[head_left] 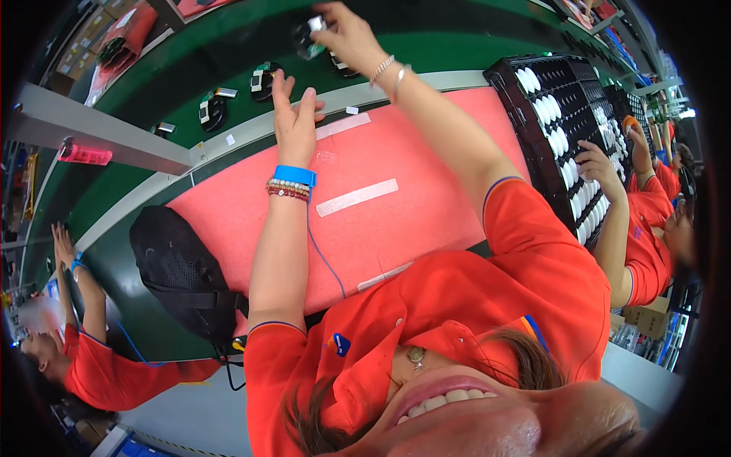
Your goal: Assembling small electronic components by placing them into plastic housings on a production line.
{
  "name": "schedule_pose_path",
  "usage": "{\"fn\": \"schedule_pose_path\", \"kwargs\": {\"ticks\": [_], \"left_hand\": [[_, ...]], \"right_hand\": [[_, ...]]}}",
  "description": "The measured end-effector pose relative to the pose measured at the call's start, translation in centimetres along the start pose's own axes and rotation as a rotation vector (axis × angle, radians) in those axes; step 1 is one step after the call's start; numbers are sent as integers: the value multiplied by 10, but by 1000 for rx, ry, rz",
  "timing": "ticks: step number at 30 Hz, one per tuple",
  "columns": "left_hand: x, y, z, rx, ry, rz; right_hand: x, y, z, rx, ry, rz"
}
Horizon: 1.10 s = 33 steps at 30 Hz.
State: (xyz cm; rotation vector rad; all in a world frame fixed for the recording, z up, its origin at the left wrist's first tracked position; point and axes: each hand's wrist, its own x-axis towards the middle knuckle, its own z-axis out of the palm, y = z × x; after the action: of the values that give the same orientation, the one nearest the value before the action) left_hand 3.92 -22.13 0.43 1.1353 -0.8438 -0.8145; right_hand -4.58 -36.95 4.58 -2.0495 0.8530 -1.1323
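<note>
- Right hand (pixel 344 34): reaching out over the green surface (pixel 449 47), fingers closed on a round black device with a white part (pixel 306 42), raised and blurred.
- Left hand (pixel 297 126): palm bare, fingers and thumb apart, at the surface's near edge. Closest item is a black rounded unit with a green-and-white top (pixel 264 81); contact cannot be told.
- Second black rounded unit (pixel 213 113) lies further left, a small silver flat piece (pixel 226 92) just beside it.
- Blue band (pixel 295 176) on the left wrist, thin blue cord trailing over the pink mat (pixel 403 236).
- Right side: black plastic tray (pixel 575 107) bearing white oval pieces (pixel 558 141); a co-worker's hand (pixel 601 171) above it.
</note>
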Motion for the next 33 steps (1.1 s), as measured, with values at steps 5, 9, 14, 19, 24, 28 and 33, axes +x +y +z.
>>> {"fn": "schedule_pose_path", "kwargs": {"ticks": [5, 9, 14, 19, 24, 28, 33], "left_hand": [[3, -9, 8, 135, -167, -74], [3, -6, 19, 126, -206, -66], [4, -9, 3, 170, -170, -108], [6, -7, -1, 169, -160, -113], [9, -9, 9, 134, -138, -69], [15, -11, -13, 140, 75, 133], [26, 17, -32, -4, 147, 168]], "right_hand": [[89, 144, -6, -341, 259, 257], [114, 196, -29, -709, 117, 351], [63, 154, -12, -891, 339, -100], [-19, 33, -40, -1128, -222, 10], [-30, 46, -53, -1027, -209, 103], [-43, 17, -51, -787, -36, -345], [-54, -15, -42, -542, -53, -808]]}}
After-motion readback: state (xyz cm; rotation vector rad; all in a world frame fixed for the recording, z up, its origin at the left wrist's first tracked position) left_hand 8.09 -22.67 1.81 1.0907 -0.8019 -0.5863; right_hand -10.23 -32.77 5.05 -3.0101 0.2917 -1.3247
